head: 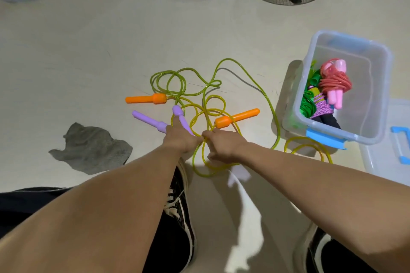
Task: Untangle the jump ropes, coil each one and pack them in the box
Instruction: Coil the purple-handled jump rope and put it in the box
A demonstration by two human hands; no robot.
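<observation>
Both my hands work the yellow rope (199, 115) tangle on the floor, left of the clear box (375, 95). My left hand (180, 139) grips a purple handle (183, 119); my right hand (221, 144) pinches the yellow cord. Orange handles (237, 117) lie just beyond. Coiled ropes (330, 86) already sit in the box.

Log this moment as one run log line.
step: untangling | left hand: grips purple plastic handle | right hand: pinches yellow-green cord | clear plastic box: coiled ropes inside

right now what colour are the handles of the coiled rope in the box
Pink handles, best seen in the head view, inside the box.
</observation>
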